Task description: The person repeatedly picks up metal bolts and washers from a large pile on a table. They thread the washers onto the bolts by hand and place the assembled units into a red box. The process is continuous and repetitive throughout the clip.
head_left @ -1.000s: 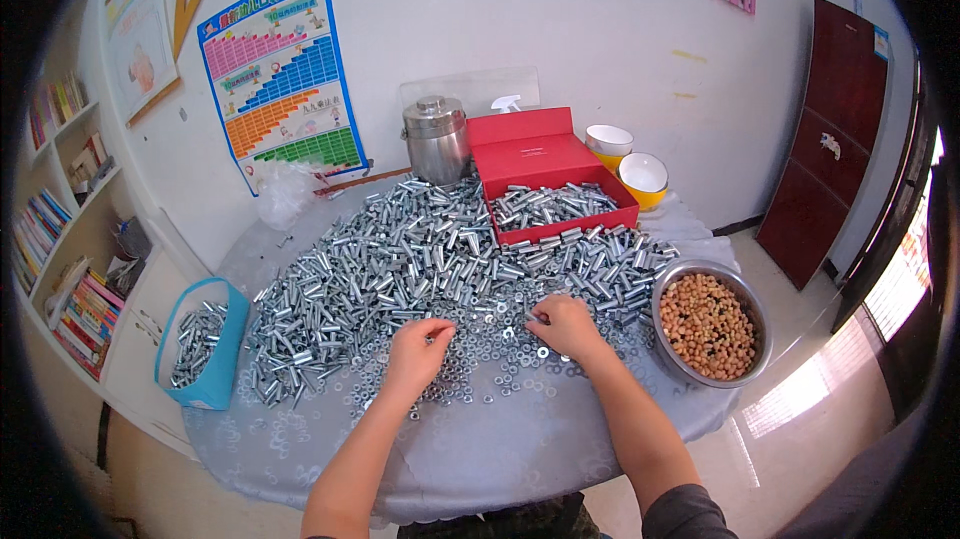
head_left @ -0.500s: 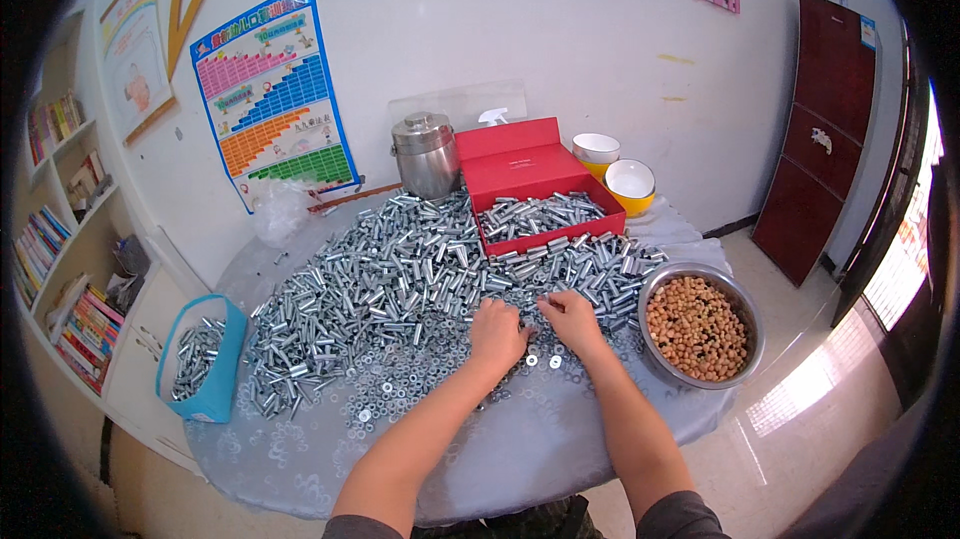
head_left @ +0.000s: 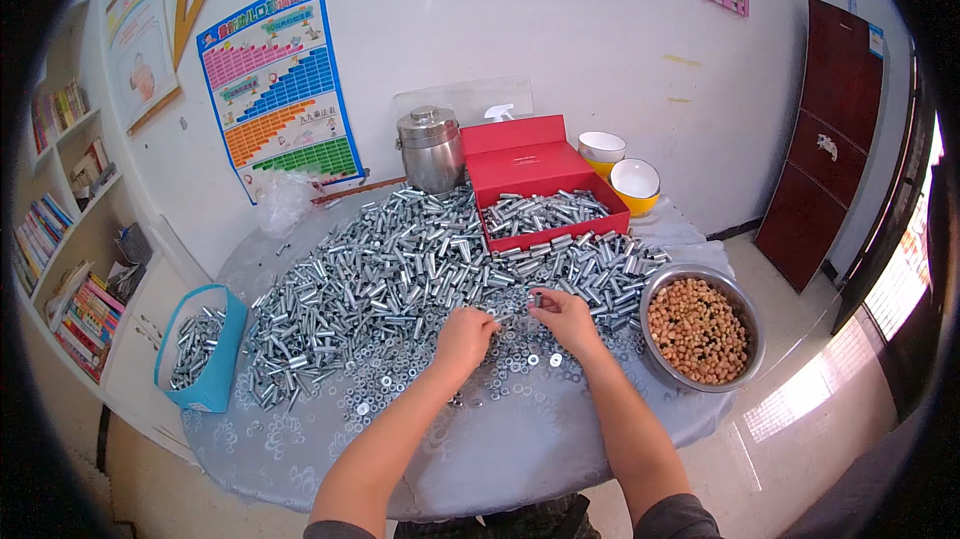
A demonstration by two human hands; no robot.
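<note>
White walls close off the far side of a small room, and a round table (head_left: 520, 459) under a pale patterned cloth fills the middle, set so that everything lies within the seated person's reach. Across its far and left parts spreads a heap of silvery metal sleeves (head_left: 400, 279), piled loose, probably so pieces can be drawn toward the near edge as wanted. Nearer, a thin scatter of small washers (head_left: 520, 359) lies flat on the cloth, just under the hands. The left hand (head_left: 462, 337) rests palm down at the near edge of the heap, fingers curled onto the pieces; whether it has pinched one I cannot tell. The right hand (head_left: 566, 315) is raised a little, thumb and fingertips closed on a small metal part (head_left: 537, 297), too small to tell whether washer or sleeve. A red box (head_left: 545, 201) with its lid propped open stands at the far side with more sleeves in it. To the right, touching the table's edge, sits a steel bowl of brownish nuts (head_left: 700, 327), kept apart from the hardware. A blue basket (head_left: 205, 349) with more metal pieces hangs off the left side. Beyond the box stand a steel canister (head_left: 430, 147) and two yellow bowls (head_left: 622, 171); a coloured chart (head_left: 278, 89) hangs on the wall, bookshelves (head_left: 70, 229) at far left.
</note>
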